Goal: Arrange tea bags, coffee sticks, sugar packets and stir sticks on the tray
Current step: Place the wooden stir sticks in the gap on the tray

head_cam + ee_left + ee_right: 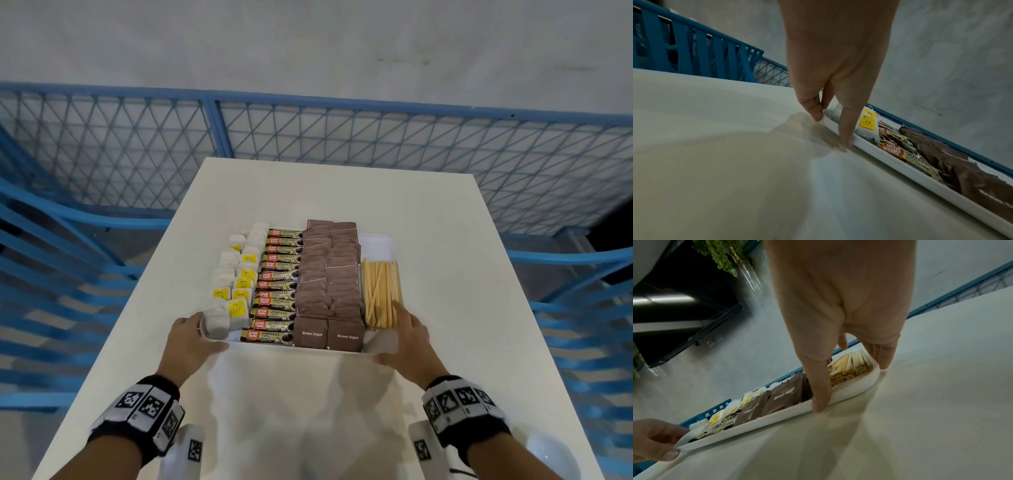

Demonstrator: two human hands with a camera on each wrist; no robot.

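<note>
White tray (pixel 378 245) on white desk (pixel 445 257), slightly left of centre, long side running near to far. Contents in four columns, left to right: tea bags (pixel 236 274) with yellow tags, coffee sticks (pixel 279 284), brown sugar packets (pixel 329 281), stir sticks (pixel 380 294) in a near-right bundle. Far-right corner of tray bare.

Left hand (pixel 191 337) at near-left corner: thumb along near rim, fingers curled round the left edge. Grip grasping the tray rim. Right hand (pixel 409 339) at near-right corner: thumb on near rim, fingers down the right edge beside the stir sticks. Grip likewise closed on the rim. Tray base apparently flat on desk in both wrist views; no lift evident.

Judgement: arranging looks essentially complete; hands placed for squaring or shifting the tray.

Handling notes: tray stiff, shallow-rimmed, probably light even loaded. Best taken at two opposite corners or edges, as now, and kept level. Contents loose and light; sugar packets overlapped and slick-looking, stir sticks free to roll, tea bags soft. Tilt or jerk likely to slide rows out of line. Smooth desk: sliding preferable to lifting.
</note>
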